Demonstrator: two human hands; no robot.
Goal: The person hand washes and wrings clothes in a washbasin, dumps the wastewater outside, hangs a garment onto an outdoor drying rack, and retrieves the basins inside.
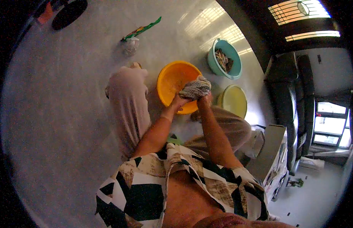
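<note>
A bunched grey patterned cloth (195, 89) is held over the right side of an orange basin (164, 78) on the floor. My left hand (179, 102) is closed on the cloth's left end. The other end is gripped by my right hand (204, 99), close to the basin's right rim. Part of the fingers of both hands is hidden behind the cloth. What lies in the basin is too blurred to make out.
A teal basin (213, 62) with dark, crumpled contents stands at the upper right. Below it is a yellow-green basin (234, 99), partly behind my right knee. A green packet (148, 26) and a whitish bundle (131, 45) lie on the floor. Black sofa (287, 91) at right.
</note>
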